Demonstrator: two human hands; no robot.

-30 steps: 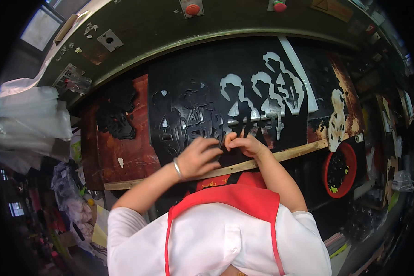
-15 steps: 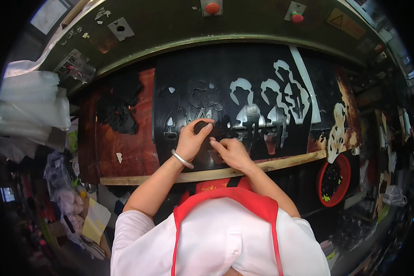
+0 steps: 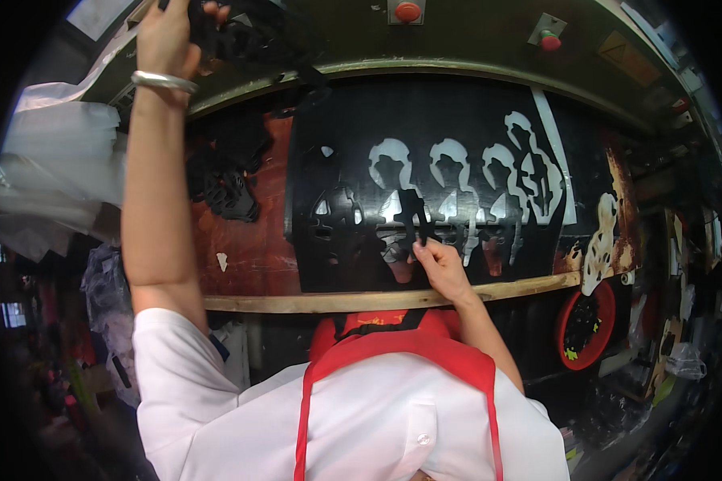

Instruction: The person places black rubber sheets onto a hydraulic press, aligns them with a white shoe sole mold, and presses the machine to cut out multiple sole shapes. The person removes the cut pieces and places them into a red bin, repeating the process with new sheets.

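My left hand (image 3: 167,44), with a silver bangle on its wrist, is raised at the far left. Its fingers are closed on a floppy black cut-out piece (image 3: 253,36) with holes, partly blurred. Near the front of the work surface, my right hand (image 3: 445,268) pinches a narrow black strip (image 3: 415,215). Beneath lies a black sheet (image 3: 337,276) with several curvy openings cut through it, pale material showing in many of them. The strip hangs over one opening at the middle.
A pile of black cut pieces (image 3: 226,188) lies on the red-brown board (image 3: 269,248) at left. A wooden rail (image 3: 377,302) runs along the front edge. A cream cut-out piece (image 3: 602,240) hangs by a red basin (image 3: 565,341). Red buttons (image 3: 407,11) sit on the machine beam behind.
My left hand has swung up and far left, lifting the black cut-out piece. My right hand has shifted rightward with the strip. Another pale opening now shows in the sheet.
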